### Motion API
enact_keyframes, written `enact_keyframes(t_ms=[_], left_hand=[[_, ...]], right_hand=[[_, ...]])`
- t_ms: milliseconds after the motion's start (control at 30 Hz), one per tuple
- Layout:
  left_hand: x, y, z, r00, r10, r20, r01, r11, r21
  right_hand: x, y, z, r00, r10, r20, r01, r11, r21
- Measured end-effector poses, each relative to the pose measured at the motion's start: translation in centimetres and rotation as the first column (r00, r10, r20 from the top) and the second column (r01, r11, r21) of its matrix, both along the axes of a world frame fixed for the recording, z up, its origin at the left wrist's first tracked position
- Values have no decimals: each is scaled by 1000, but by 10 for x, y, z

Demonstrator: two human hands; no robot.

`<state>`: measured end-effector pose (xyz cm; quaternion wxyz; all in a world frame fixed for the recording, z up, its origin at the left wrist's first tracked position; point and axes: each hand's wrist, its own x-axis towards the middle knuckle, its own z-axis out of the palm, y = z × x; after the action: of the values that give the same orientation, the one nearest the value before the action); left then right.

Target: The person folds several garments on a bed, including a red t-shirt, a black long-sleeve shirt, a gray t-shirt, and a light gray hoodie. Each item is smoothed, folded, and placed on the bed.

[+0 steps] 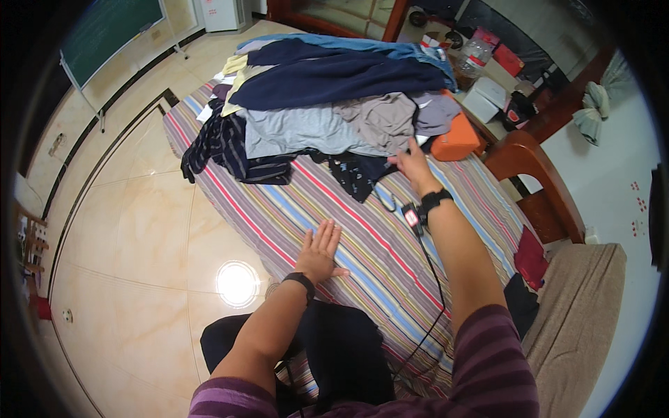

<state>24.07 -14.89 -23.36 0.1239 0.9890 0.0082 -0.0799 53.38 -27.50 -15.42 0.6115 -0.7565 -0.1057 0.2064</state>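
My left hand (318, 255) is palm down at the striped bed sheet (292, 219), thumb spread from the fingers, holding nothing. Further off, my right hand (414, 167) reaches to the near edge of a clothes heap. Its fingers are apart beside a taupe garment (381, 117) and a black patterned cloth (355, 177); whether they touch the cloth is hard to tell. A light grey shirt (292, 130) lies left of the taupe piece, and a dark striped garment (225, 143) hangs toward the bed's left edge. Dark navy trousers (339, 83) lie across the top, with blue denim (334, 42) behind.
An orange box-shaped object (457, 138) sits right of the heap. A black cable (438, 277) runs over the sheet from a small device (413, 218) by my right wrist. A wooden armrest (543, 172) and a brown-covered cushion (575, 308) border the right side.
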Motion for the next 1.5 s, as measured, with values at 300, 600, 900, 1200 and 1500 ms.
enact_keyframes(t_ms=[300, 600, 900, 1200, 1500], left_hand=[[0, 0, 1, 999, -7, -41, 4, 998, -59], [10, 1, 10, 998, 42, -36, -49, 970, -237], [-16, -33, 61, 926, -157, -343, -289, 290, -912], [-130, -89, 66, 988, -117, 105, 155, 626, -764], [-140, -80, 51, 928, 67, 366, 225, 681, -697]], right_hand=[[24, 29, -28, 956, 67, 285, 17, 959, -282], [-145, -50, 46, 902, 274, 334, -163, 932, -323], [-350, -192, 52, 825, 555, -102, -529, 696, -485], [-400, -255, -5, 940, 248, 233, -167, 933, -320], [-392, -212, -18, 963, 102, -249, -138, 982, -132]])
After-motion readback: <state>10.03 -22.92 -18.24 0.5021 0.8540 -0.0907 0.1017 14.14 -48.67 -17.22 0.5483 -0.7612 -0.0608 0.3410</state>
